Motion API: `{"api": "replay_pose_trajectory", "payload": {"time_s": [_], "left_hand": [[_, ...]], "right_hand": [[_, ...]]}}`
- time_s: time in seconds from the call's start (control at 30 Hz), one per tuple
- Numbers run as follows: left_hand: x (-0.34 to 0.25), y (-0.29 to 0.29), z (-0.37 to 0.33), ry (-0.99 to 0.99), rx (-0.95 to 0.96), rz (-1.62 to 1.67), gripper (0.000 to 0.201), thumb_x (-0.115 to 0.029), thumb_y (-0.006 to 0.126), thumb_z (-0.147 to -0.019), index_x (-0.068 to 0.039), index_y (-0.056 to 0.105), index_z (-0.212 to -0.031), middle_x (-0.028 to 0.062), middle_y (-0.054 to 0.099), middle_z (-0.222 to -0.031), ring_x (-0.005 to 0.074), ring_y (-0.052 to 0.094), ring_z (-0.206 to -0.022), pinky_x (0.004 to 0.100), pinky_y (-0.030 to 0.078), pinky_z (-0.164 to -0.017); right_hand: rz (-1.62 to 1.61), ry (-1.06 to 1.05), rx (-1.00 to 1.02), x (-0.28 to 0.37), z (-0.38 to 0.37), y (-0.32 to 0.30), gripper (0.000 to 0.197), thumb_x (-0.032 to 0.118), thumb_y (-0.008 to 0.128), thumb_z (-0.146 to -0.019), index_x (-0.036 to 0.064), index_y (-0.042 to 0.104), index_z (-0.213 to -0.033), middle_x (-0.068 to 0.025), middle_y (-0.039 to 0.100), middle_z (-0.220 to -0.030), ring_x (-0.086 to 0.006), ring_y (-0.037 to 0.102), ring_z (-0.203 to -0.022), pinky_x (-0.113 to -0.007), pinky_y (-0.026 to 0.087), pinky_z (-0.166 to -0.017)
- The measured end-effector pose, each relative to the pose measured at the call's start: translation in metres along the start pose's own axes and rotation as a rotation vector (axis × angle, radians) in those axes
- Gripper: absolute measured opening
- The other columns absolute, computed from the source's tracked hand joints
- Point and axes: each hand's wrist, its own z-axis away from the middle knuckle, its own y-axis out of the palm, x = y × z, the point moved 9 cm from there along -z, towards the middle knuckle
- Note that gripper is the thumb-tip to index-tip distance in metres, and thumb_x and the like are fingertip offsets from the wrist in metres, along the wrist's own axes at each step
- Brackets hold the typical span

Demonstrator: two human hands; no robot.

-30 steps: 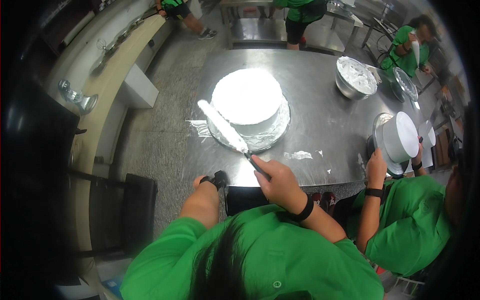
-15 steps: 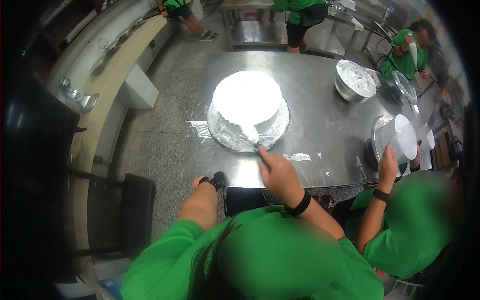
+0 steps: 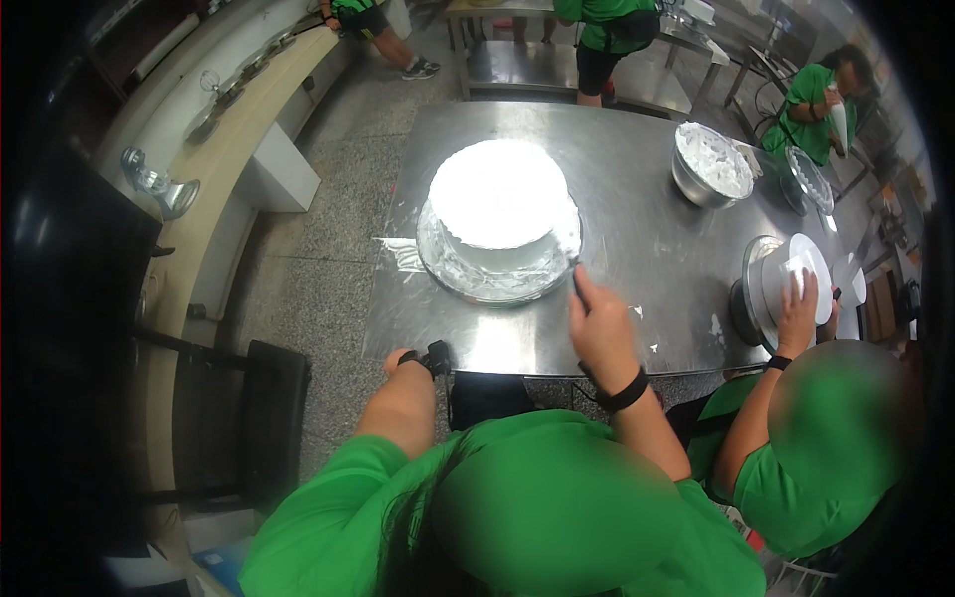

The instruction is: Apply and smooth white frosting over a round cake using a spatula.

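A round cake (image 3: 500, 194) coated in white cream, its top glaring bright, stands on a cream-smeared turntable (image 3: 477, 289). My right hand (image 3: 604, 326) is closed round the dark handle of a spatula (image 3: 577, 271) at the turntable's right rim. The cream-covered blade points away from me along the cake's right side; whether it touches the cake I cannot tell. My left hand (image 3: 394, 360) hangs by the table's front edge, apart from the cake. The wrist and a black device on it hide most of its fingers.
Cream smears mark the steel table (image 3: 637, 259). A metal bowl of white cream (image 3: 714, 167) stands at the back right. To my right a co-worker's hand (image 3: 799, 313) rests on a white round form (image 3: 786, 279) on another turntable. A dark chair (image 3: 274, 428) stands left.
My right hand and the spatula have moved right and slightly away from me, from the cake's front to its right side. The co-worker's hand has shifted on the white form.
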Motion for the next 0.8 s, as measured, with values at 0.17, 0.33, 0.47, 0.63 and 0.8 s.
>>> {"api": "replay_pose_trajectory", "payload": {"time_s": [0.17, 0.33, 0.47, 0.63, 0.8], "left_hand": [[0.006, 0.006, 0.011, -0.032, -0.057, 0.037, 0.025, -0.006, 0.048, -0.087, 0.008, 0.067, -0.096, 0.0226, 0.068, -0.095, 0.0346, 0.069, -0.083, 0.0418, 0.055, -0.070], [0.017, 0.020, -0.037, -0.049, -0.014, 0.004, 0.025, -0.008, 0.049, -0.088, 0.007, 0.067, -0.096, 0.0219, 0.068, -0.098, 0.0324, 0.069, -0.084, 0.0409, 0.055, -0.070], [0.004, 0.016, -0.008, 0.020, 0.010, -0.207, 0.024, -0.008, 0.050, -0.088, 0.006, 0.067, -0.095, 0.0215, 0.068, -0.097, 0.0313, 0.069, -0.085, 0.0404, 0.055, -0.069], [0.014, 0.021, -0.030, -0.033, 0.026, -0.203, 0.027, -0.025, 0.062, -0.084, -0.003, 0.070, -0.097, 0.0122, 0.070, -0.100, 0.0247, 0.068, -0.088, 0.0355, 0.052, -0.075], [0.011, 0.027, -0.058, 0.064, 0.065, -0.399, 0.027, -0.025, 0.065, -0.082, -0.005, 0.070, -0.098, 0.0095, 0.070, -0.100, 0.0231, 0.068, -0.088, 0.0346, 0.052, -0.076]], "right_hand": [[-0.055, -0.077, 0.212, 0.050, 0.036, 0.025, 0.038, 0.010, 0.061, -0.083, 0.0086, 0.060, -0.121, -0.0157, 0.055, -0.073, -0.0360, 0.057, -0.066, -0.044, 0.048, -0.060], [-0.268, -0.090, 0.135, 0.047, 0.012, 0.000, 0.036, 0.009, 0.063, -0.083, 0.0062, 0.062, -0.118, -0.0180, 0.058, -0.074, -0.0349, 0.058, -0.069, -0.042, 0.047, -0.062], [-0.071, 0.032, -0.041, 0.002, -0.010, -0.022, 0.034, 0.010, 0.061, -0.083, 0.0055, 0.062, -0.117, -0.0211, 0.060, -0.077, -0.0359, 0.059, -0.070, -0.042, 0.047, -0.063], [0.028, -0.032, 0.119, 0.027, 0.016, 0.015, 0.038, 0.012, 0.060, -0.084, 0.0072, 0.059, -0.121, -0.0183, 0.056, -0.075, -0.0374, 0.058, -0.066, -0.045, 0.048, -0.060], [-0.173, -0.097, 0.301, 0.068, 0.035, 0.031, 0.039, 0.009, 0.062, -0.082, 0.0066, 0.060, -0.120, -0.0168, 0.057, -0.073, -0.0351, 0.058, -0.067, -0.042, 0.047, -0.062]]}}
